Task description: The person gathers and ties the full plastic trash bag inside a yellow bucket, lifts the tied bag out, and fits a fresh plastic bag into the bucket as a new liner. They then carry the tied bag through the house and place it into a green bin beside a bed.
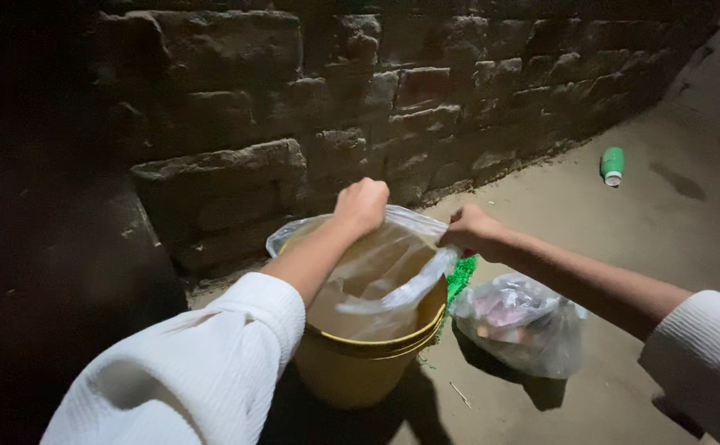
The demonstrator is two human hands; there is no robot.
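A yellow bucket (360,367) stands on the ground by a brick wall, lined with a clear plastic bag (380,276). My left hand (361,204) is closed on the bag's far edge at the bucket's rim. At the right side of the rim, my right hand (471,231) grips the bag's edge and stretches it outward. Both arms wear white sleeves.
A tied clear bag of rubbish (520,323) lies on the ground right of the bucket, with something green (460,276) behind it. A green bottle (613,165) lies farther off near the rough brick wall (310,107). The left side is dark.
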